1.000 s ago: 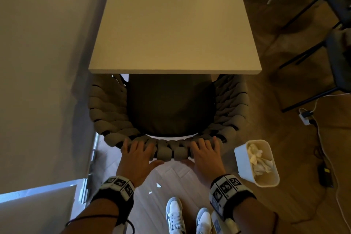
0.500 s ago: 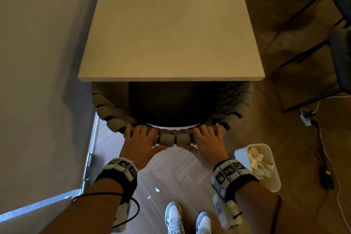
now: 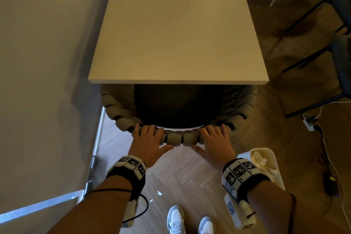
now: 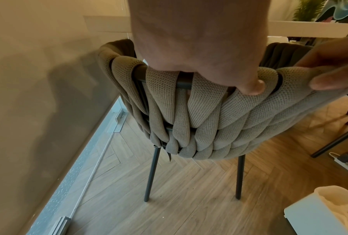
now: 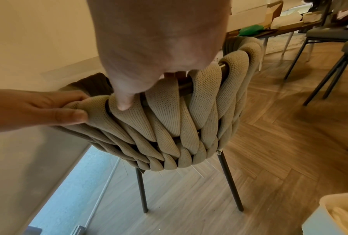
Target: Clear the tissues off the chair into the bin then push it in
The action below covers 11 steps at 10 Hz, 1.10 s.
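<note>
Presently logged: left hand (image 3: pixel 147 143) and right hand (image 3: pixel 215 143) curled over chair (image 3: pixel 175 138) backrest, gripping it. Seat tucked under surface (image 3: pixel 178 30). Bin (image 3: pixel 273 159) held tissues (image 3: pixel 259 158).

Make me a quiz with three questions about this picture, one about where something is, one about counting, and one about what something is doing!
1. Where is the bin?
A. On the table
B. On the floor by the right hand
C. On the chair

2. How many hands touch the chair?
A. None
B. One
C. Two

3. What is in the bin?
A. Tissues
B. Nothing
C. Shoes

Answers:
1 B, it stands on the wood floor beside the right hand.
2 C, the left hand and the right hand both hold the chair's back.
3 A, white tissues fill it.
</note>
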Each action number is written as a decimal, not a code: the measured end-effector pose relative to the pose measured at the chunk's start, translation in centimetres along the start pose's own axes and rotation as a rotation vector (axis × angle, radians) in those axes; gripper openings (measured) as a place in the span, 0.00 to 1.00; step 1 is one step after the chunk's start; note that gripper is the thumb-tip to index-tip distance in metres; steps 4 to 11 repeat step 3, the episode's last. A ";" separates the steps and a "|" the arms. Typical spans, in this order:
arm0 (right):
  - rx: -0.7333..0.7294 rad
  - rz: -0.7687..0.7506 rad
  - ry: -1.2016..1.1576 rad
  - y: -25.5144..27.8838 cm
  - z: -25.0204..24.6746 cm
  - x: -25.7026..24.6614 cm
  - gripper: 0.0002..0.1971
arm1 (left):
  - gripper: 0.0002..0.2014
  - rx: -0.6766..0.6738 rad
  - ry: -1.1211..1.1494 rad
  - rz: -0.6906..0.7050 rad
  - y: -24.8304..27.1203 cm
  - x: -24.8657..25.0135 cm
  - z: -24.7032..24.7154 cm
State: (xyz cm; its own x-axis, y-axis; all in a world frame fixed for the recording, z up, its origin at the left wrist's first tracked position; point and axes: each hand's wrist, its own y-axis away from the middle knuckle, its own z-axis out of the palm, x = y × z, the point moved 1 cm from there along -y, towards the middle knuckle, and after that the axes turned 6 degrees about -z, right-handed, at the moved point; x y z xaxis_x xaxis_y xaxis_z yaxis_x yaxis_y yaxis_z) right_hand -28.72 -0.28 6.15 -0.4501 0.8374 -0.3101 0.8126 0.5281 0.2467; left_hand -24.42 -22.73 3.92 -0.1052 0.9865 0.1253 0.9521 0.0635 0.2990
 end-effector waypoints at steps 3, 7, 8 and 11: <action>0.478 -0.189 -0.503 3.4 -13.9 -5.5 0.18 | 0.25 0.193 0.072 -0.140 12.0 -2.3 -1.7; 0.478 -0.189 -0.503 3.4 -13.9 -5.5 0.18 | 0.25 0.193 0.072 -0.140 12.0 -2.3 -1.7; 0.478 -0.189 -0.503 3.4 -13.9 -5.5 0.18 | 0.25 0.193 0.072 -0.140 12.0 -2.3 -1.7; 0.478 -0.189 -0.503 3.4 -13.9 -5.5 0.18 | 0.25 0.193 0.072 -0.140 12.0 -2.3 -1.7</action>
